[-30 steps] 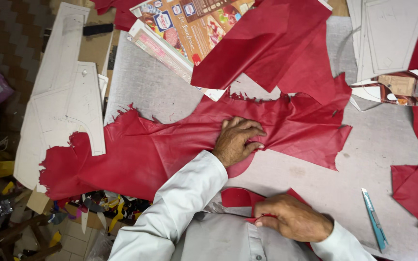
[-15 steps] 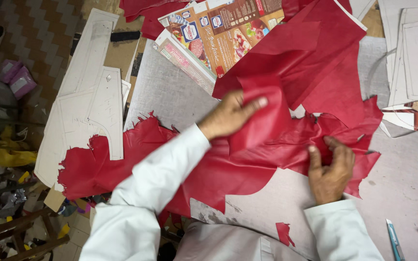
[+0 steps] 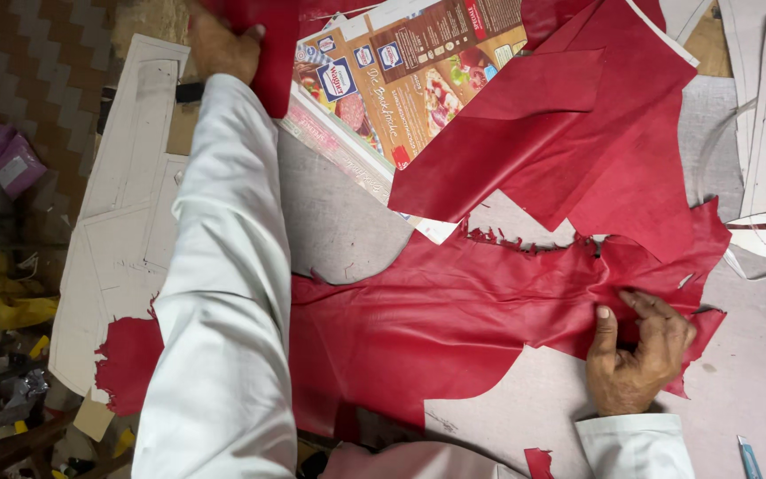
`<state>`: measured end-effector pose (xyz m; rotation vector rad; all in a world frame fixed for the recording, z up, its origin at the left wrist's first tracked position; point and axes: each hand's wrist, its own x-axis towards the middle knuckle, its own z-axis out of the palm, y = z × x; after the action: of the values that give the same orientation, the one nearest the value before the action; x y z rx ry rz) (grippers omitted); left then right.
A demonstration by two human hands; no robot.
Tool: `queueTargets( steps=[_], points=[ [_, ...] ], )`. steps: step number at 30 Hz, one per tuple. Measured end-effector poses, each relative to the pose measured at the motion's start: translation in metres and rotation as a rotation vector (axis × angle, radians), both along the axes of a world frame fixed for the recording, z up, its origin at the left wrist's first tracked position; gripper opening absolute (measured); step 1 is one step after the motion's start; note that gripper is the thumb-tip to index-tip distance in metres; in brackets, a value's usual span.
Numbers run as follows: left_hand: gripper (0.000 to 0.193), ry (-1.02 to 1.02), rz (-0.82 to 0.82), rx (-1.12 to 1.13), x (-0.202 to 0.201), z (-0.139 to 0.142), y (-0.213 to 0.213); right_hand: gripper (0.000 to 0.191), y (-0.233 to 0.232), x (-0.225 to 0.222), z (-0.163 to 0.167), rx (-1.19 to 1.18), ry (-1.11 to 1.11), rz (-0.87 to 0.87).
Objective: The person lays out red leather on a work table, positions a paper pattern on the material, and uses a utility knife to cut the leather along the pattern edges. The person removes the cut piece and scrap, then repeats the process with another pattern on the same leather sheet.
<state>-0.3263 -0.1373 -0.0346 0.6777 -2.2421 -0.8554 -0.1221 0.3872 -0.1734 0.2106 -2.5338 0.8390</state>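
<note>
On the grey tabletop (image 3: 339, 222) we're spreading the large red leather hide (image 3: 454, 319): right hand (image 3: 636, 355) fingers pinch its edge, left hand (image 3: 223, 44) grips the far piece; next, flatten.

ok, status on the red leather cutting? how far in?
Done: the big red leather sheet already has curved cutouts and a ragged top edge, and a small red offcut lies near the person. In hand: the right hand pinches the sheet's right end; the left hand grips red leather at the table's far edge. Left: much of the sheet looks uncut, and the pale card patterns lie aside.
</note>
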Motion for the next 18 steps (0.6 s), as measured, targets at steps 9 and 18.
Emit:
queueTargets(
  steps=[9,18],
  points=[
    [0.072,-0.089,-0.175,-0.167,0.227,-0.059,0.04,0.051,0.08,0.007,-0.001,-0.601,-0.075,-0.257],
    [0.086,-0.392,-0.025,-0.195,0.436,-0.116,0.075,0.039,0.086,-0.012,0.016,-0.192,-0.266,-0.141]
  ],
)
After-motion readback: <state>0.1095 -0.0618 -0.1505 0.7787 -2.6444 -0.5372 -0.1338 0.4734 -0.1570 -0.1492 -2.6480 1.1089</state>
